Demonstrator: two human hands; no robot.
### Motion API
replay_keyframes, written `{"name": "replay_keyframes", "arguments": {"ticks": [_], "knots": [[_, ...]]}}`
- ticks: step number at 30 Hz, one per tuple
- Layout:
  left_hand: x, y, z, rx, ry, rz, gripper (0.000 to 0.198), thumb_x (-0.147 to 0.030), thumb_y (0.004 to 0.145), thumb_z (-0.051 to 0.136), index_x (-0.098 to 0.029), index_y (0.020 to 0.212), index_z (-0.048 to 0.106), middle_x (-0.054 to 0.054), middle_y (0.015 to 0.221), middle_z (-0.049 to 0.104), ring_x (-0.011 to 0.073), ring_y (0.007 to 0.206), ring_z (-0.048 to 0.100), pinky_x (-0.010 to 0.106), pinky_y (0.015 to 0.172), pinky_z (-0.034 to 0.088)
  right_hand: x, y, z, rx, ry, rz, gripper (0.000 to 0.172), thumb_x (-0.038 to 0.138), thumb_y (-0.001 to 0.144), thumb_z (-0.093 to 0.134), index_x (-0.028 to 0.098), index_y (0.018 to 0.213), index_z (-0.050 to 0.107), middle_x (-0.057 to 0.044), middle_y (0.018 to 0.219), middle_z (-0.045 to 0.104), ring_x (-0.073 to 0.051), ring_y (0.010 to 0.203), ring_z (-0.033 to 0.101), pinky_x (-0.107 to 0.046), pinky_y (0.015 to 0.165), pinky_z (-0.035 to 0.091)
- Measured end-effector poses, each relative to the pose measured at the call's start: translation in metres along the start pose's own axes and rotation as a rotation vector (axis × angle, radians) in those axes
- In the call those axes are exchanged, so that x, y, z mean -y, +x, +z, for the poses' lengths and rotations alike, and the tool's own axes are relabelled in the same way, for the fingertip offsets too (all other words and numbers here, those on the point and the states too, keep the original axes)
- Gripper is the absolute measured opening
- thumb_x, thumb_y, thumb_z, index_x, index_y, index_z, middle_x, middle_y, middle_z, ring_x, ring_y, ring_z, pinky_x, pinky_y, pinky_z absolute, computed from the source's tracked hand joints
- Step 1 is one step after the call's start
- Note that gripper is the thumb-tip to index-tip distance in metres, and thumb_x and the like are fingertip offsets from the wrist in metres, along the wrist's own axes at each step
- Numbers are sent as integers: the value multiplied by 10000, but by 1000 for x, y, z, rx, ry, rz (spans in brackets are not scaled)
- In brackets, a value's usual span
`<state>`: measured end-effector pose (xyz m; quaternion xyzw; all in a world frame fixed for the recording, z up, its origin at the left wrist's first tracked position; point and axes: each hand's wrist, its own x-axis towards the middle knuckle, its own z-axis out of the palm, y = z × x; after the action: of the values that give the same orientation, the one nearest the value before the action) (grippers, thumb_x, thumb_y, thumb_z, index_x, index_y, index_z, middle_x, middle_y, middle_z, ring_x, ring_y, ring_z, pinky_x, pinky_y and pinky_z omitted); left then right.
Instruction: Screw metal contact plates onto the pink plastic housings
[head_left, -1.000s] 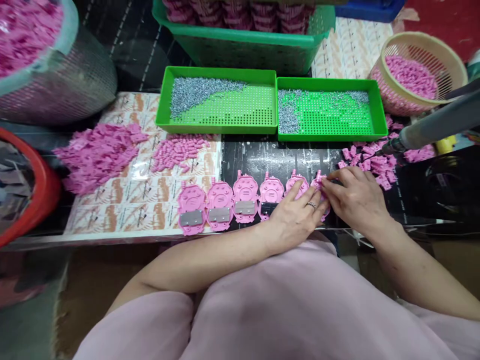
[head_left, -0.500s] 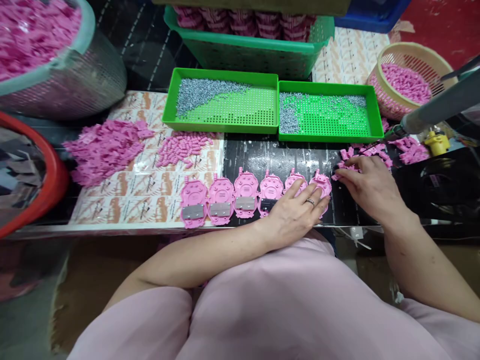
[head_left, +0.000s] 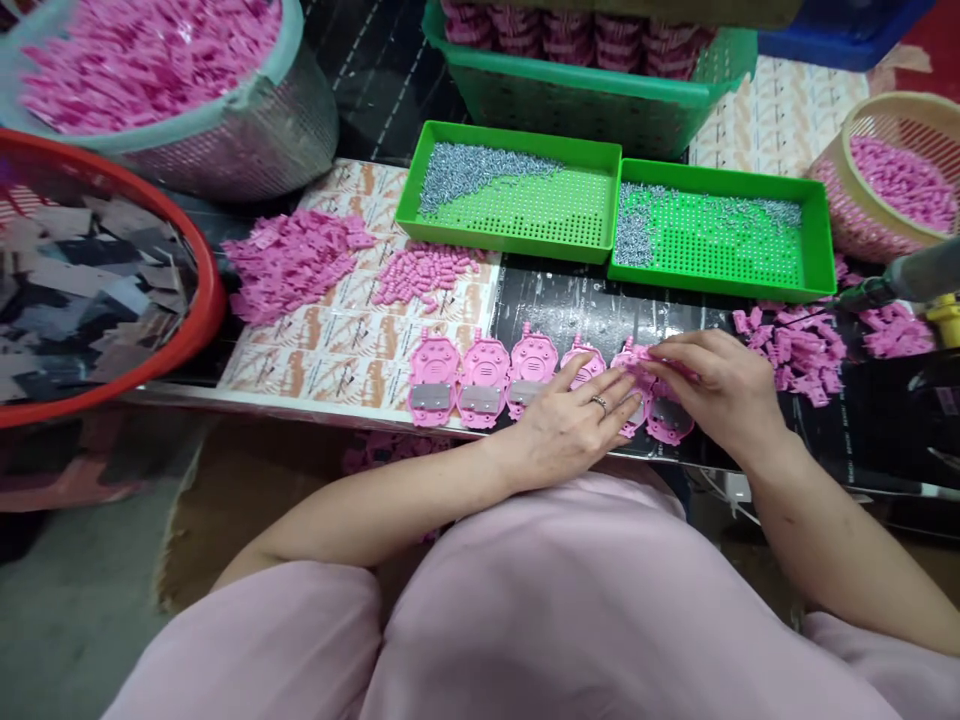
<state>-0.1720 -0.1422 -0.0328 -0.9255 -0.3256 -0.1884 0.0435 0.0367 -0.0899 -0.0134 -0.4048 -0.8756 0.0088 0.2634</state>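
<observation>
Currently, the right grip (head_left: 729, 390) is drawn in to a pinch, its fingertips at the upper part of a pink casing (head_left: 625, 357); whether a small piece sits between them I cannot tell. The left grip (head_left: 564, 428) lies flat, fingers parted, over that same casing and its neighbour. More pink casings (head_left: 484, 358) line the counter (head_left: 555, 300) left of the left grip, metal plates (head_left: 433, 398) across their lower halves. Right of the right grip, pink parts (head_left: 806, 360) lie heaped.
</observation>
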Motion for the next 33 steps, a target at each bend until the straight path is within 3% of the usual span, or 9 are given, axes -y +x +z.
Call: {"name": "replay_keyframes", "arguments": {"ticks": [5,10,15,22,29,33], "knots": [[0,1,5,-10,24,9,322,-276,991,447,-102,1212,603,124,1258,640,227,1182,597,503,1056,425,-3,3,13,47,-111,-40,131,262,875,604,205,921,712,-24,856,704,-137,764,597,-271,691,463],[1,2,4,-4,26,17,320,-265,981,466,-87,1209,604,134,1242,646,231,1175,598,497,1059,425,8,2,4,142,-357,-139,144,239,865,606,223,970,703,-25,911,685,-194,831,526,-331,692,356],[2,3,3,1,10,27,322,-253,974,477,-75,1214,596,134,1229,650,238,1192,586,499,1066,419,25,6,-1,202,-503,-202,198,213,865,584,155,1031,675,-67,963,678,-228,919,497,-347,733,318],[3,2,5,-14,-10,22,344,-296,978,480,-86,1229,589,126,1227,655,239,1192,585,517,1076,405,27,4,4,251,-469,-108,187,199,898,505,163,989,664,-91,896,650,-221,858,477,-366,702,270],[3,4,5,-8,10,34,338,-276,984,470,-80,1232,587,128,1206,667,238,1176,600,551,1105,361,21,-7,9,189,-419,-95,266,213,913,490,160,1124,644,-84,964,671,-204,879,498,-355,729,297],[2,6,5,-6,27,36,323,-295,975,492,-88,1192,613,124,1187,677,234,1137,621,545,1096,373,4,-8,-2,130,-388,-76,258,201,913,484,166,1100,657,-79,980,687,-196,877,523,-343,741,346]]}}
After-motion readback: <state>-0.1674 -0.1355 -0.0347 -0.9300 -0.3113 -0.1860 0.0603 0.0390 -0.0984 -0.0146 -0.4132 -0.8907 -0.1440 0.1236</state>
